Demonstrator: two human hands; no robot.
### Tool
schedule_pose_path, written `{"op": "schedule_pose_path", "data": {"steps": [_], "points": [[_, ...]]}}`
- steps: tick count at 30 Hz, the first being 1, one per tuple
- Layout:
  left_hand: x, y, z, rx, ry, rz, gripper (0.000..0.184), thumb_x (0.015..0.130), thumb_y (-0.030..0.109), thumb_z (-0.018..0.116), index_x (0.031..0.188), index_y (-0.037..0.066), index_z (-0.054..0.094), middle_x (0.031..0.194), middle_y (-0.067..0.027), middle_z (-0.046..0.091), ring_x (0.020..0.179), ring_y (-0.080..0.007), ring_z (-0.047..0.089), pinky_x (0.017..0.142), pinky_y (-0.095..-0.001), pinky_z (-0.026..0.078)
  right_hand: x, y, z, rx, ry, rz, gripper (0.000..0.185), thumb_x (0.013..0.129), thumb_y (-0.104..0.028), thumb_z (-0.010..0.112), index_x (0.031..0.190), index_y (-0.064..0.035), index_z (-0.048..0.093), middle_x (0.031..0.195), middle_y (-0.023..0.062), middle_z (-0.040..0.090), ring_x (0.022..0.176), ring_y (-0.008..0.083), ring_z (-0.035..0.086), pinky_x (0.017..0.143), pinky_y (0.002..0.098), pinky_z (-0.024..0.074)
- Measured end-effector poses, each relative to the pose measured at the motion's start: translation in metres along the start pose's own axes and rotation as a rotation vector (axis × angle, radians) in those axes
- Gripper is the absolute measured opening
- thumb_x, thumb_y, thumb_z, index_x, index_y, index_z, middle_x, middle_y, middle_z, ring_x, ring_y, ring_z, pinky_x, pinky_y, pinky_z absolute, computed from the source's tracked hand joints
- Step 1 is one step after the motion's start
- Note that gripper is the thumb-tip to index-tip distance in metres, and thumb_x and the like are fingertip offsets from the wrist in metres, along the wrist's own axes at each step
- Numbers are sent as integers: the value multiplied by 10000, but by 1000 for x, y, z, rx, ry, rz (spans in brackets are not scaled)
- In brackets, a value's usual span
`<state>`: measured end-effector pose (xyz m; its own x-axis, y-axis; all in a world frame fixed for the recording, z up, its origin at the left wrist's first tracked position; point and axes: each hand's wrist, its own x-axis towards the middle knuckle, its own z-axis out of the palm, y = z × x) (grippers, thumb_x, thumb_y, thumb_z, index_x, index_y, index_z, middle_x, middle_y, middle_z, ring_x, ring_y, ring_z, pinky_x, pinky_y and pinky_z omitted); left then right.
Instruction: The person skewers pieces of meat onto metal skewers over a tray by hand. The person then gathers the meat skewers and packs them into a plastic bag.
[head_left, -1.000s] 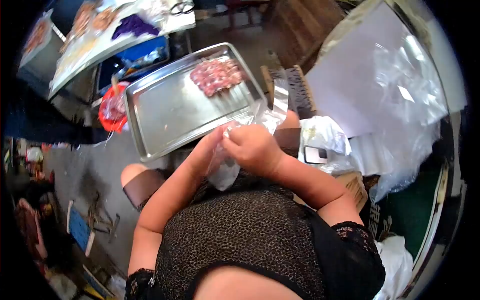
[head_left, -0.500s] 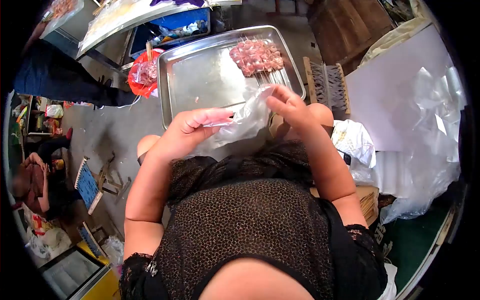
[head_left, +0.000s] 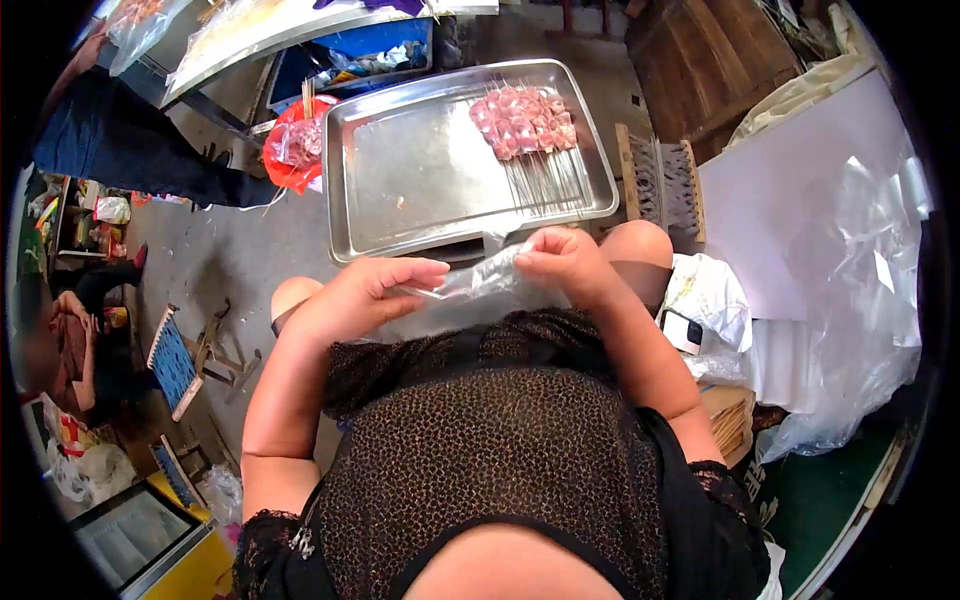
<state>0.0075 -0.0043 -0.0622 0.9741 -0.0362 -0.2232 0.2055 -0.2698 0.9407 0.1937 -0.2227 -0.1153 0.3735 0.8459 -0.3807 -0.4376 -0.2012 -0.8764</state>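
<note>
A clear plastic bag (head_left: 480,290) stretches between my two hands, above my lap. My left hand (head_left: 372,292) grips its left edge between thumb and fingers. My right hand (head_left: 562,262) pinches the other edge, fingers curled. Just beyond them a metal tray (head_left: 400,180) lies tilted slightly in view, its near rim close to the bag. Skewers of pink raw meat (head_left: 522,122) lie side by side at the tray's right, their thin sticks pointing toward me.
A red bag with meat (head_left: 293,152) is left of the tray. A folding stool (head_left: 660,185) and a white board (head_left: 770,190) are at the right, with a phone (head_left: 682,330) nearer me. People sit and stand at the left.
My hands first came apart from a close hold, spreading the bag between them. Since then both have moved a little nearer my body, and the bag hangs lower, off the tray.
</note>
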Motion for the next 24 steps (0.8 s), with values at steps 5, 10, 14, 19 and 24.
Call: {"op": "schedule_pose_path", "data": {"steps": [5,10,14,19,24], "points": [[-7,14,-2,226,414,326,362,723,134,727,1046,36,595,1114,-79,585,1042,-172,539,894,-306,408,-14,3,12,15,-38,55,104,804,-95,666,847,-30,597,739,4,595,621,73,525,567,206,411],[-1,33,34,298,215,26,361,754,388,687,760,35,616,669,-120,594,640,-261,599,604,-340,475,-18,-10,52,16,-136,15,100,804,-114,681,817,-39,615,767,-8,613,676,53,544,600,204,441],[5,28,49,317,174,61,360,779,382,671,744,28,612,668,-114,599,596,-252,581,557,-346,450,-19,-12,63,69,-167,53,111,815,-128,668,779,-54,594,755,-10,601,680,53,536,619,212,440],[4,3,44,50,397,38,314,801,205,650,611,-8,518,545,-78,468,519,-105,452,477,-300,371,-9,7,41,296,-100,-82,99,842,-136,627,867,-47,591,823,13,615,755,87,562,692,231,455],[0,-23,-16,501,717,-297,304,797,322,578,730,28,611,609,-162,559,590,-325,570,561,-378,445,-10,-30,16,743,-240,-519,299,947,-279,407,1055,-37,547,1040,113,599,990,263,567,925,441,414]]}}
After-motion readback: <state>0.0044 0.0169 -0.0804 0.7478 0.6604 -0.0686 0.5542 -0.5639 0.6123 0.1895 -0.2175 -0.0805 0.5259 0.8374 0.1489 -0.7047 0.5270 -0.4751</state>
